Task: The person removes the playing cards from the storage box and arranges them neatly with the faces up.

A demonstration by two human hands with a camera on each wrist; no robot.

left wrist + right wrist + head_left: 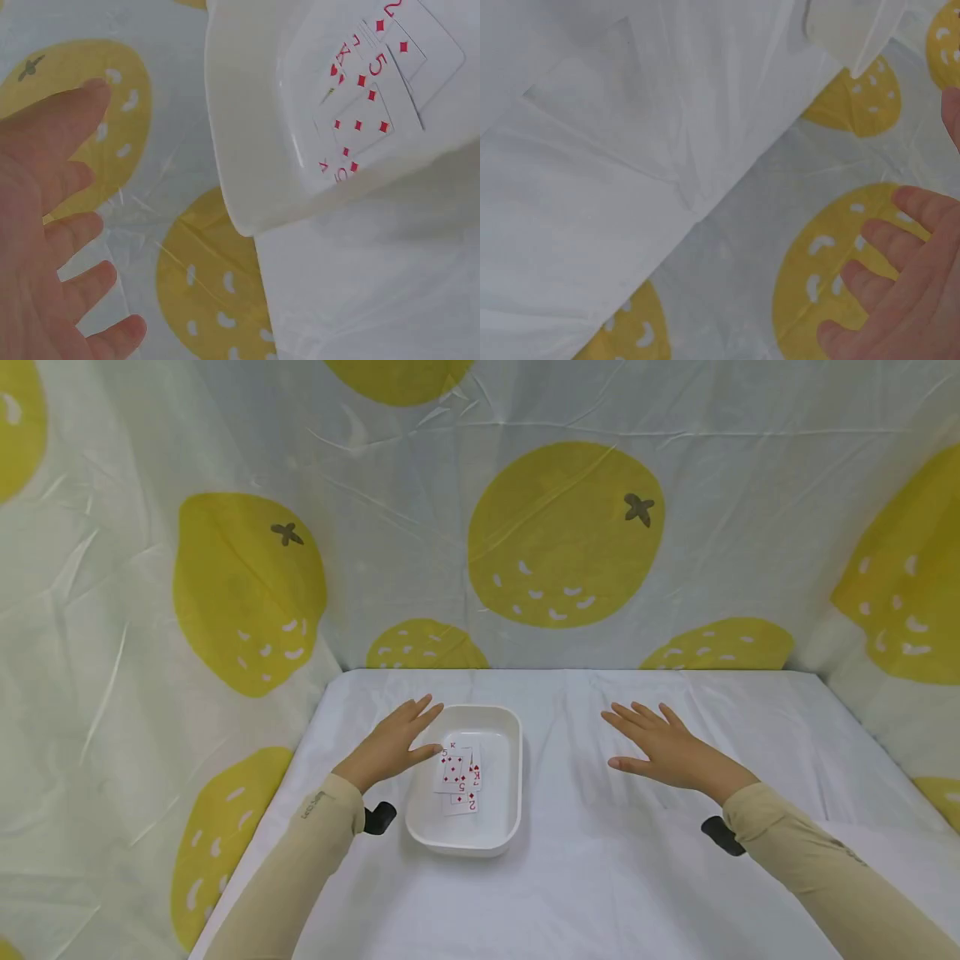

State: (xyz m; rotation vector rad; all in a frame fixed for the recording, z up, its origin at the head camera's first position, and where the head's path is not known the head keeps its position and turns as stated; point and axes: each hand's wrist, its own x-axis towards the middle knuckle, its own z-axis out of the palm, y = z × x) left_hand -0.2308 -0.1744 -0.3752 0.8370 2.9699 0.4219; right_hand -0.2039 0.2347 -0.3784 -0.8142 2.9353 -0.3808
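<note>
A small pile of playing cards (453, 774) lies in a white rectangular tub (480, 843) on the table. The five of diamonds (360, 135) is on top; parts of a two of diamonds (420, 56), a king and a seven show beneath it. My left hand (393, 745) hovers at the tub's left side with fingers spread, its thumb overlapping the cards' edge in the head view. It holds nothing. Well to the right of the tub, my right hand (663, 749) is held above the tablecloth, fingers extended and nothing in them.
A white cloth (585, 885) covers the table. Behind it and at both sides hang pale curtains printed with yellow lemons (566, 535). Each wrist carries a black strap-on device, the left one (380, 818) close to the tub's left rim.
</note>
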